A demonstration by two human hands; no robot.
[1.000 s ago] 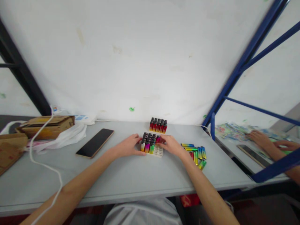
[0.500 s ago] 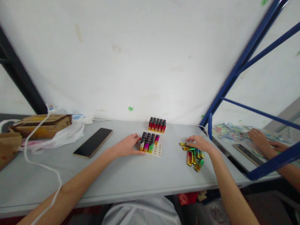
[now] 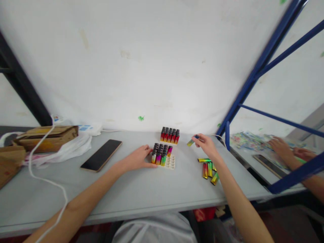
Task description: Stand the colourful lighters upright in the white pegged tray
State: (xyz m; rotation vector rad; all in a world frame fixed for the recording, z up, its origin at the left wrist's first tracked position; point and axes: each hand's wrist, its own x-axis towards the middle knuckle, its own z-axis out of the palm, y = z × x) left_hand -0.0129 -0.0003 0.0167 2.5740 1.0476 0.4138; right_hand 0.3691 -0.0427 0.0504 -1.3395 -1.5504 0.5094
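One lighter (image 3: 191,142) in R hand (image 3: 207,145)

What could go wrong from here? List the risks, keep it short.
1. The right hand pinches one lighter only at its end, above the table; so thin a grip could let it slip.
2. The upright lighters in the white tray stand close together; a bump from the left hand beside them might topple some.
3. The loose lighters lie near the table's front edge and the right forearm; a sweep may knock them off.
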